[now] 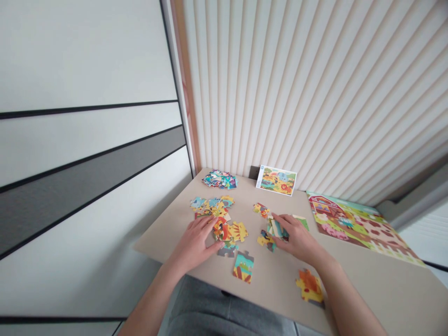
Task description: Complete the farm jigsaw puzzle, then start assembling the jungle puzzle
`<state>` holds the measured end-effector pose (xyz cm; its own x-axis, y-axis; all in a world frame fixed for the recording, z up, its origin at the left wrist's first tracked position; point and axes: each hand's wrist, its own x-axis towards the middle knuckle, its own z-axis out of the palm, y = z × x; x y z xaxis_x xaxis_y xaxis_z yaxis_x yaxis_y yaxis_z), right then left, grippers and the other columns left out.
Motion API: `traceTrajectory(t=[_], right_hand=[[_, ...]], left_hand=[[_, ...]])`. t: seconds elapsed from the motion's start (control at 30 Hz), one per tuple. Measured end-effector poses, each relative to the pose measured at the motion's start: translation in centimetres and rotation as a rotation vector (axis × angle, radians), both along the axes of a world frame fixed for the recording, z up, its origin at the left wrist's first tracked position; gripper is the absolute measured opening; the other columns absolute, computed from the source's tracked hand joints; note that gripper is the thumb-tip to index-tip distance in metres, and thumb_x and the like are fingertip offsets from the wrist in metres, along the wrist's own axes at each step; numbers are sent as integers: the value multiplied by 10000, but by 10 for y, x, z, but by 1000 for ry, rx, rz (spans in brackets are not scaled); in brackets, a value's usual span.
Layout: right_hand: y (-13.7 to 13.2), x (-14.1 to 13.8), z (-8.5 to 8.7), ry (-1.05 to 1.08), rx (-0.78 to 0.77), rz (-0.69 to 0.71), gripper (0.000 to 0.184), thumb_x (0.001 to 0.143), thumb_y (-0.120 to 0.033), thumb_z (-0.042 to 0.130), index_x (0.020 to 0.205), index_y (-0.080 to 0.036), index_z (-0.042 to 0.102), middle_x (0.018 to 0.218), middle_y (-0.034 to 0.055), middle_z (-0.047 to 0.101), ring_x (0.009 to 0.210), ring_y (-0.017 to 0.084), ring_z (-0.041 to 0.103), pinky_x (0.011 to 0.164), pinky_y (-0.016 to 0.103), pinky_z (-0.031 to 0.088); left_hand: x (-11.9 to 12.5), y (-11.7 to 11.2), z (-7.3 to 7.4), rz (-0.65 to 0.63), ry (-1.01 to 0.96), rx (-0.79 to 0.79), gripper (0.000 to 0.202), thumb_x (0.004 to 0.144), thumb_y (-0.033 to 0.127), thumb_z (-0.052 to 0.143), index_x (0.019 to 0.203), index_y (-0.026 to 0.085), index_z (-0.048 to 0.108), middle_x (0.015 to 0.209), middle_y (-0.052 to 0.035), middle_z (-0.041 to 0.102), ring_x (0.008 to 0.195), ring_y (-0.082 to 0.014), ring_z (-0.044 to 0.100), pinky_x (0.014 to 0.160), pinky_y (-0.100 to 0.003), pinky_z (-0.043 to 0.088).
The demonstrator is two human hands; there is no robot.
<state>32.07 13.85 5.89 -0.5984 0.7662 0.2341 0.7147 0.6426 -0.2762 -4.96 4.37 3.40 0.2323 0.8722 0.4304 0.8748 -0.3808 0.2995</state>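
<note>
My left hand (196, 240) lies flat with fingers stretched out on the beige table (367, 280), its fingertips touching a joined cluster of colourful puzzle pieces (224, 224). My right hand (296, 235) rests on a small group of pieces (276, 229), with the fingers curled over them. Loose pieces lie near the front: one green and orange piece (243, 266) between my hands and an orange and yellow piece (310, 285) beside my right forearm. Another small piece (261, 209) sits just beyond my right hand.
A heap of unsorted pieces (220, 179) sits at the far left corner. A reference picture card (276, 180) leans against the ribbed wall. A finished farm puzzle (360, 225) lies at the right. The table's front edge is close to my lap.
</note>
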Motion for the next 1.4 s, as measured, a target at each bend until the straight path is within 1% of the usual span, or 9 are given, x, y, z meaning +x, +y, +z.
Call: traceTrajectory(t=[0.13, 0.33, 0.63, 0.83, 0.9, 1.03, 1.17, 1.27, 1.4], right_hand=[[0, 4, -5, 17, -63, 15, 763, 888, -468, 670, 1581, -289, 404, 1381, 134, 599, 1257, 316, 597, 1087, 475, 481], [-7, -10, -12, 36, -153, 96, 739, 907, -482, 676, 1570, -267, 432, 1508, 126, 552, 1377, 315, 526, 1172, 482, 413], [1, 9, 9, 173, -165, -119, 667, 948, -601, 592, 1518, -267, 505, 1431, 99, 638, 1243, 329, 640, 1051, 490, 511], [-8, -4, 1, 14, -185, -3, 811, 869, -643, 683, 1554, -274, 453, 1492, 118, 578, 1351, 340, 539, 1140, 514, 404], [-13, -11, -2, -56, -170, 28, 860, 828, -624, 736, 1561, -284, 442, 1519, 121, 544, 1388, 354, 489, 1165, 531, 361], [-21, -20, -2, -89, -151, 46, 716, 891, -459, 696, 1545, -278, 467, 1457, 126, 579, 1318, 324, 529, 1144, 490, 382], [-25, -23, 3, -100, -136, 91, 651, 855, -357, 695, 1480, -253, 548, 1334, 128, 629, 1238, 316, 561, 1114, 474, 414], [-27, -15, 7, -75, -123, 105, 644, 836, -338, 696, 1460, -246, 566, 1307, 131, 627, 1215, 312, 573, 1099, 466, 436], [-26, 12, 12, 0, -112, 21, 636, 874, -364, 663, 1484, -239, 537, 1365, 140, 586, 1247, 300, 577, 1099, 441, 458]], left_hand=[[18, 2, -1, -65, 32, -49, 660, 912, 505, 697, 1486, 255, 489, 1461, -101, 573, 1355, -308, 511, 1150, -514, 421], [52, 9, -4, -153, 20, -51, 516, 940, 403, 670, 1420, 257, 550, 1425, -92, 582, 1342, -300, 510, 1157, -518, 417], [51, 4, -12, -175, -10, -4, 426, 964, 291, 616, 1384, 258, 560, 1400, -88, 597, 1337, -289, 522, 1140, -518, 436], [53, 2, -11, -152, 4, -13, 399, 971, 285, 605, 1366, 251, 556, 1405, -89, 588, 1341, -294, 514, 1142, -518, 431], [52, 2, -11, -149, 4, -14, 397, 973, 284, 600, 1366, 254, 555, 1407, -91, 586, 1336, -295, 518, 1138, -522, 436], [52, 2, -10, -149, 1, -17, 400, 973, 289, 594, 1370, 255, 554, 1402, -90, 588, 1335, -296, 519, 1133, -515, 447], [51, 2, -11, -153, -8, -8, 415, 972, 295, 590, 1385, 275, 552, 1390, -89, 597, 1313, -303, 540, 1127, -533, 451], [51, 2, -11, -148, -1, -17, 411, 980, 298, 581, 1389, 269, 551, 1396, -86, 595, 1316, -300, 537, 1131, -528, 450], [50, 2, -12, -161, -1, -18, 420, 979, 298, 583, 1396, 260, 546, 1405, -85, 591, 1334, -296, 523, 1131, -513, 454]])
